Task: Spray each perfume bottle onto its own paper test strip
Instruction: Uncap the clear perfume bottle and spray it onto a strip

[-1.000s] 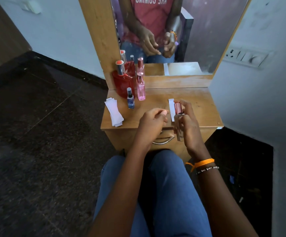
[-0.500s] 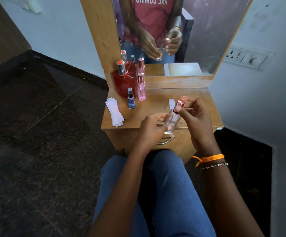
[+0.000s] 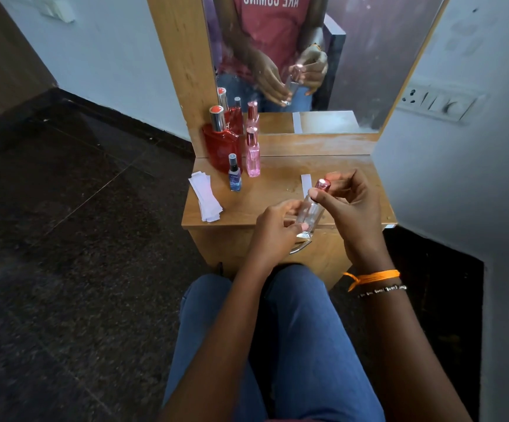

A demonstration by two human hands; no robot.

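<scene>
Strips (image 3: 206, 197) lie in a loose stack at the table's (image 3: 247, 208) left edge. Just right of them stands a small blue bottle (image 3: 235, 175), upright. Behind it a big red bottle (image 3: 221, 144) with a silver cap, and beside that a slim pink bottle (image 3: 252, 155), both upright near the mirror (image 3: 353, 56). All three stand close together, apart from the hands.

Left hand (image 3: 273, 231) over the table's front edge, fingers curled round the lower body of a clear bottle (image 3: 308, 211). The bottle is tilted, pink cap (image 3: 322, 185) pointing up and away, base toward the person. Right hand (image 3: 350, 208) pinches the cap between thumb and fingers; the thumb tip sits at the neck just under the cap. Cap is on the bottle.

One single strip (image 3: 306, 182) lies flat on the table just behind the clear bottle, partly hidden by it.

Orange thread and a bead bracelet on the right wrist. Mirror shows both hands on the bottle.
</scene>
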